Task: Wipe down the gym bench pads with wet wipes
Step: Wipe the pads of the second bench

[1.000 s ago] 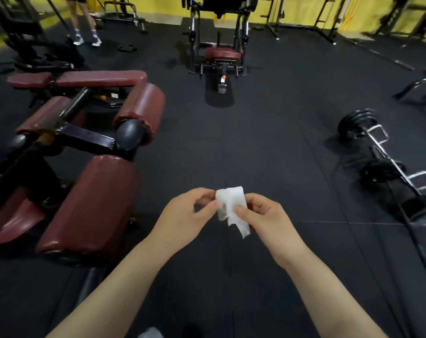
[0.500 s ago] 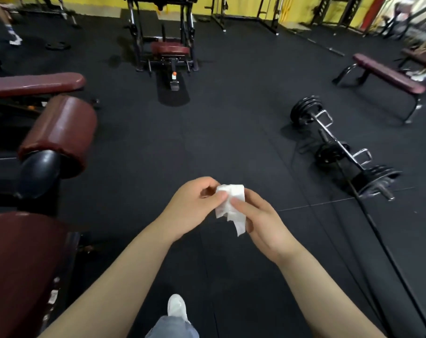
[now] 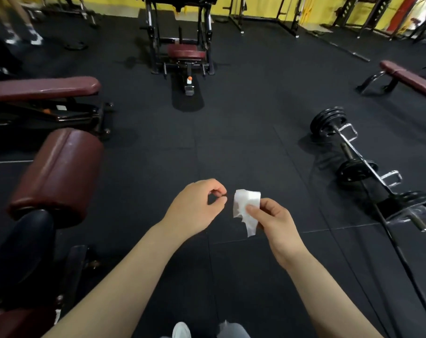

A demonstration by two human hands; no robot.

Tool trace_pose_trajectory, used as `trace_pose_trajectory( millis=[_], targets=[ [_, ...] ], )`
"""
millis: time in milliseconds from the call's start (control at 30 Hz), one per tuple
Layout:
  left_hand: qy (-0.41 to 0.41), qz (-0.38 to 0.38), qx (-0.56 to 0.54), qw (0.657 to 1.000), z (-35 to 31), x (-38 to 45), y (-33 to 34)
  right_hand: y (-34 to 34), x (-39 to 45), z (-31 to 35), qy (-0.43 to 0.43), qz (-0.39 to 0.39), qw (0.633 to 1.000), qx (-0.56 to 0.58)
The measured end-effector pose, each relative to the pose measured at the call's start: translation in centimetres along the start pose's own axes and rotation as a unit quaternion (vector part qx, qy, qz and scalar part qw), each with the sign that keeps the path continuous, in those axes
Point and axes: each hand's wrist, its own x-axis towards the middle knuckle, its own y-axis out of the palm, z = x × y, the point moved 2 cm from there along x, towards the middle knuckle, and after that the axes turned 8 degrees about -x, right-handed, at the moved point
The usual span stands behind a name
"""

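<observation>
A crumpled white wet wipe [image 3: 246,208] hangs in front of me, pinched between the thumb and fingers of my right hand [image 3: 274,223]. My left hand [image 3: 194,208] is just left of the wipe, apart from it, with thumb and forefinger curled together and nothing visible between them. A dark red roller pad [image 3: 58,174] of a machine lies at the left. Behind it sits a flat dark red bench pad [image 3: 43,87]. Another dark red bench [image 3: 411,79] stands at the far right, and a small red seat pad [image 3: 186,52] belongs to the machine straight ahead.
Black rubber floor stretches ahead of me. A trap bar with black weight plates [image 3: 363,164] lies on the floor at the right, with a thin black bar running toward me. A person's legs [image 3: 22,30] show at the top left. My shoe [image 3: 181,330] is at the bottom.
My left hand has let go of the wipe and drawn slightly left; only my right hand holds it now. The view has swung back a little to the left.
</observation>
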Motion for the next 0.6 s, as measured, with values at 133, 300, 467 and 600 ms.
trace_pose_trajectory(
  millis=[133,300,467,600],
  targets=[
    [-0.038,-0.042,0.023,0.998,2.4,1.0,-2.4,2.7,4.5,1.6,-0.013,0.046,0.998,-0.030],
    [-0.084,-0.130,0.038,0.987,4.9,1.6,-5.6,7.6,10.4,3.2,-0.031,0.139,0.987,-0.072],
    [-0.135,-0.248,0.048,0.958,5.6,0.7,-9.3,13.2,15.7,6.3,-0.085,0.249,0.958,-0.119],
    [-0.171,-0.350,0.053,0.919,5.3,-0.7,-11.8,17.2,18.4,9.5,-0.165,0.314,0.922,-0.157]
  ],
)
